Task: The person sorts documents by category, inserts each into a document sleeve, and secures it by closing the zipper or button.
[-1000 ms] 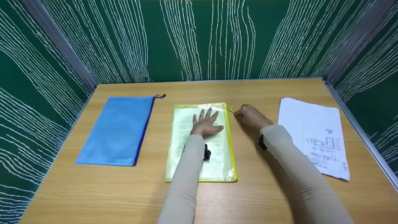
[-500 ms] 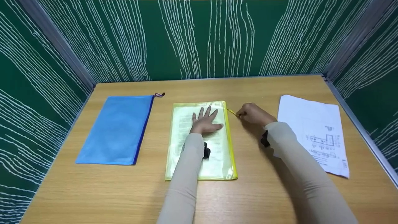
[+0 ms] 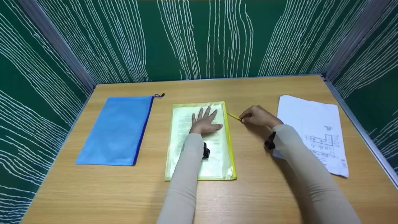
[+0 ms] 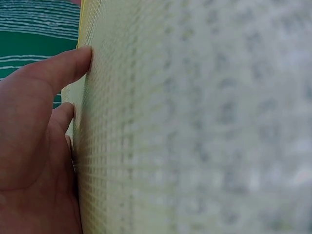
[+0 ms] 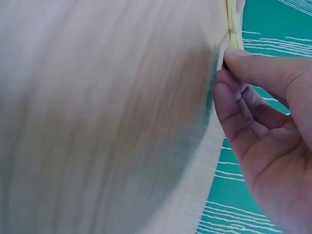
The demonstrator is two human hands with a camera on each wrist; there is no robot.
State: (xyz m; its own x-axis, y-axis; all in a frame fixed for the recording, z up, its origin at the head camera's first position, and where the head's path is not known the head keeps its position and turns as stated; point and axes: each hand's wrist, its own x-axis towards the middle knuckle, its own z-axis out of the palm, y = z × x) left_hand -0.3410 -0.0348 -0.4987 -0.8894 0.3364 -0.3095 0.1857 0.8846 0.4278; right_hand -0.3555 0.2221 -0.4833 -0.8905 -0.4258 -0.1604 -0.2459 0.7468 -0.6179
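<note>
A clear mesh zip folder (image 3: pixel 219 161) with yellow edging lies flat in the middle of the table, printed paper showing through it. My left hand (image 3: pixel 205 124) rests on its upper part with the fingers spread. In the left wrist view, the thumb (image 4: pixel 78 61) touches the mesh surface. Just right of the folder's upper right edge, my right hand (image 3: pixel 259 116) pinches the dark end of a yellow pull cord (image 3: pixel 233 116) between thumb and fingers. The cord stretches from the yellow edge to those fingertips. In the right wrist view, the dark end (image 5: pixel 225 61) is mostly hidden.
A blue zip folder (image 3: pixel 118 130) with a dark blue edge and looped pull lies on the left of the wooden table (image 3: pixel 217 202). White printed sheets (image 3: pixel 306 116) lie at the right, partly under my right forearm. Green panels (image 3: pixel 174 68) border the table.
My right hand has moved a little to the right and towards me, still pinching the cord, which is now straighter and slants down more. My left hand keeps its place on the folder.
</note>
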